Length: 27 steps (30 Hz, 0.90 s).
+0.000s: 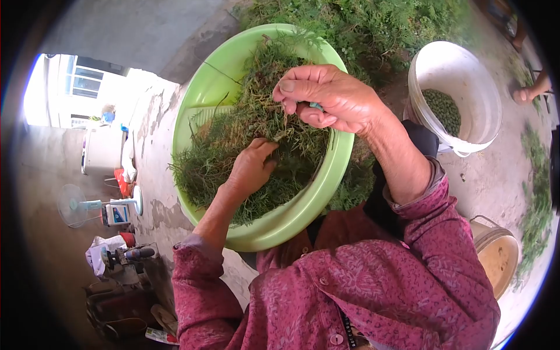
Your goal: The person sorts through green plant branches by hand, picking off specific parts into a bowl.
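Note:
A light-green basin (262,238) is heaped with feathery evergreen sprigs (201,169), some brown among the green. My left hand (251,166) reaches into the heap, fingers curled and closed on a sprig, the tips partly hidden by foliage. Above the far right part of the heap, my right hand (335,99) is closed, thumb against forefinger. A small bluish-green cone (316,107) shows between its curled fingers. A thin brown stem hangs below its fingertips.
A white bucket (417,76) with small green cones (442,111) stands right of the basin. Cut evergreen branches (379,29) lie beyond it. Another bucket (499,256) sits at lower right. A fan (76,205) stands far left. Another person's hand or foot (525,94) shows at right.

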Each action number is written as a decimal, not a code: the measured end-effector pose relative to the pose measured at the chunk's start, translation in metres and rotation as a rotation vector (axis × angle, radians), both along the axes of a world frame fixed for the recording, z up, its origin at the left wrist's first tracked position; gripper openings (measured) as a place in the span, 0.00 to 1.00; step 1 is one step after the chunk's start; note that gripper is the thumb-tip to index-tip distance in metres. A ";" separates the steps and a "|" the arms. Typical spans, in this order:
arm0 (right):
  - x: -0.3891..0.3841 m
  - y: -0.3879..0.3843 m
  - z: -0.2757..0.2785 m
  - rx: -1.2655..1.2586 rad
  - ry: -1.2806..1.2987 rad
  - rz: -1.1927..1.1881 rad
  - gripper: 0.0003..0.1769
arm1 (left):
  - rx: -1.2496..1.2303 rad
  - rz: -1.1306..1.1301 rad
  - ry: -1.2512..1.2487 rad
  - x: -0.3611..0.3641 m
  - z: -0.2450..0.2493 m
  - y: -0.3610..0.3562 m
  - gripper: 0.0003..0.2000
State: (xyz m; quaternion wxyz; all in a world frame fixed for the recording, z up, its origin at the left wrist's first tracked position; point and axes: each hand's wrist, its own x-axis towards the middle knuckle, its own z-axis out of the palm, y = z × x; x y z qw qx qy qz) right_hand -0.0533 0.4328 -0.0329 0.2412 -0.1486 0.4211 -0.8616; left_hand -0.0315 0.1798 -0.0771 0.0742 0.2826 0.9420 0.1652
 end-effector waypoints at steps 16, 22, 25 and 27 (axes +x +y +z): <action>-0.003 0.000 -0.004 -0.078 0.009 0.007 0.11 | -0.137 0.018 0.070 0.016 0.018 -0.025 0.11; -0.003 0.002 -0.004 -0.066 0.031 0.006 0.12 | -0.190 0.012 0.071 0.004 -0.005 0.006 0.09; -0.002 0.000 -0.005 -0.064 0.031 0.005 0.12 | -0.207 0.021 0.073 0.002 -0.020 0.005 0.09; -0.002 0.001 -0.004 -0.062 0.031 -0.001 0.12 | -0.202 0.030 0.073 0.001 -0.021 0.004 0.09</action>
